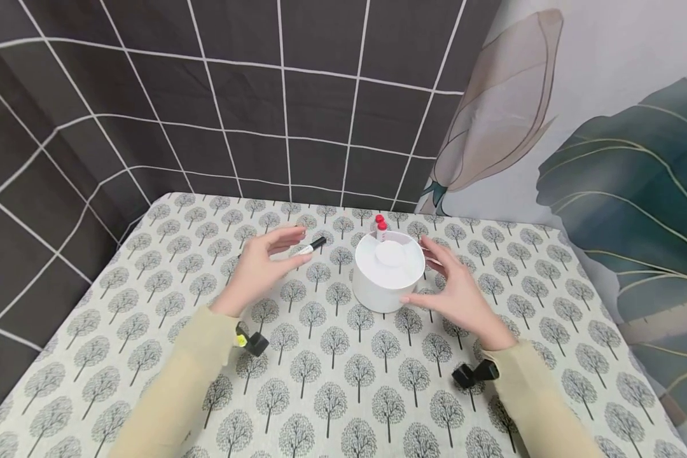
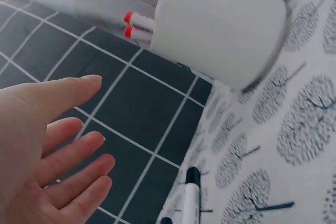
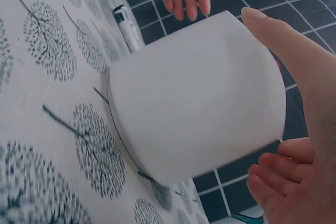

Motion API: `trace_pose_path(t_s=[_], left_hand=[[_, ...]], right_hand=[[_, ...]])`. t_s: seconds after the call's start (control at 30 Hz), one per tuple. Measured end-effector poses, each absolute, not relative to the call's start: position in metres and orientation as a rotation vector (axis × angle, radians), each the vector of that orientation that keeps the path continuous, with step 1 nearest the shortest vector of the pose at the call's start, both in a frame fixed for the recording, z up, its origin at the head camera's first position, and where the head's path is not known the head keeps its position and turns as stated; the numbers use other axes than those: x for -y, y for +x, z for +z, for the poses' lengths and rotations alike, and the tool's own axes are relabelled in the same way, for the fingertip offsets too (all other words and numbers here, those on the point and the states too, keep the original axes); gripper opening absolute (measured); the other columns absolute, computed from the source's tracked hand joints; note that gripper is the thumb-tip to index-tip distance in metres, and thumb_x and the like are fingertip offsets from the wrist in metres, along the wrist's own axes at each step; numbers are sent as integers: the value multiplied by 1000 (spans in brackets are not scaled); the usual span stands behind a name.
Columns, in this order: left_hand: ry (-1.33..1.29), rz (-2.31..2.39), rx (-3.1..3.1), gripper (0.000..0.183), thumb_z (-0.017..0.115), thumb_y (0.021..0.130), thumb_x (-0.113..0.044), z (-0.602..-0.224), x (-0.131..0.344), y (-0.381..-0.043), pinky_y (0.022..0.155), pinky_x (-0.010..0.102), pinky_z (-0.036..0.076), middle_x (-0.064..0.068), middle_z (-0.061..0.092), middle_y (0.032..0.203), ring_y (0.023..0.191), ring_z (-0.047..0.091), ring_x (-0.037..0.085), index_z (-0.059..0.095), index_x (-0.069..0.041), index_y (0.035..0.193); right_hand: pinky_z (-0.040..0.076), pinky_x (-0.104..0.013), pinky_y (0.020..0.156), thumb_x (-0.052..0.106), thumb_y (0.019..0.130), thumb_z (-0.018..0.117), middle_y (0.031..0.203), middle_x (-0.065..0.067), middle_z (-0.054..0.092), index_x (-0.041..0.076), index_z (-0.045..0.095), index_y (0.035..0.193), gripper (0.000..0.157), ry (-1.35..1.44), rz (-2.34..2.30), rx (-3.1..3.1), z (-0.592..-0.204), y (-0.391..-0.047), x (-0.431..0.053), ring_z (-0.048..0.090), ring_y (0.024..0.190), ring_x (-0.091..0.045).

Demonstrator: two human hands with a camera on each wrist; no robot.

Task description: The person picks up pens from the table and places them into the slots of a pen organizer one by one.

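Observation:
A white round pen holder (image 1: 378,294) stands upright on the cloth, with a round raised middle and two red-capped markers (image 1: 381,229) at its far side. My right hand (image 1: 455,289) is spread around its right side, thumb at the near wall and fingers behind; in the right wrist view the fingers (image 3: 283,174) look slightly apart from the wall. Left of the holder, my left hand (image 1: 263,267) hangs with thumb and fingers apart and nothing between them. Beyond its thumb lies a black-capped white marker (image 1: 313,246). The left wrist view shows this marker (image 2: 192,198) beside a second black cap (image 2: 166,220).
The table bears a white cloth (image 1: 332,401) printed with grey trees. A dark curtain with a white grid (image 1: 240,95) hangs along the back and left. On the right hangs a pale curtain with large leaves (image 1: 652,172).

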State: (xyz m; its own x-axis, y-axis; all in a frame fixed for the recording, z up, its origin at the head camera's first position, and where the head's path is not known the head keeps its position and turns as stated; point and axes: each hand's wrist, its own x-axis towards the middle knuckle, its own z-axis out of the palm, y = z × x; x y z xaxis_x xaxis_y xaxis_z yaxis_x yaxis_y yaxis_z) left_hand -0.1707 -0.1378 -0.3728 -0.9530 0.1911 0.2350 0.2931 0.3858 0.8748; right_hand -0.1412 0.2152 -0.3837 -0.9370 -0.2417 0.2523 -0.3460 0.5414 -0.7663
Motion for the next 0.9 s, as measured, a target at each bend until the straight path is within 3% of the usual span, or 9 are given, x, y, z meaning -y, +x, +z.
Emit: trace_pose_path(t_s=[0.23, 0.4, 0.67, 0.9], left_hand=[[-372, -1496, 2643, 57, 74, 74, -50, -384, 144, -173, 98, 35, 42, -13, 58, 122, 111, 53, 12, 57, -32, 125], [-379, -1447, 2663, 61, 76, 74, -49, -393, 152, -178, 99, 35, 41, -8, 57, 124, 111, 54, 15, 57, -24, 126], [-317, -1391, 2775, 67, 80, 72, -40, -410, 163, -183, 98, 41, 42, -3, 55, 128, 112, 54, 21, 54, -19, 130], [-271, -1334, 2855, 68, 82, 69, -38, -416, 170, -184, 88, 37, 48, 4, 62, 110, 97, 58, 20, 57, -10, 125]], right_hand=[[36, -45, 103, 48, 56, 87, 148, -2, 30, 23, 26, 148, 113, 430, 1356, 2676, -385, -148, -199, 38, 128, -27], [33, -50, 103, 53, 56, 85, 150, -9, 26, 18, 23, 149, 117, 307, 1366, 2727, -384, -145, -192, 37, 127, -37], [32, -49, 104, 52, 56, 86, 149, -10, 28, 18, 25, 148, 116, 279, 1414, 2722, -383, -145, -191, 37, 128, -35], [32, -46, 105, 50, 55, 87, 147, -7, 31, 24, 26, 148, 114, 271, 1446, 2718, -386, -147, -193, 38, 128, -29]])
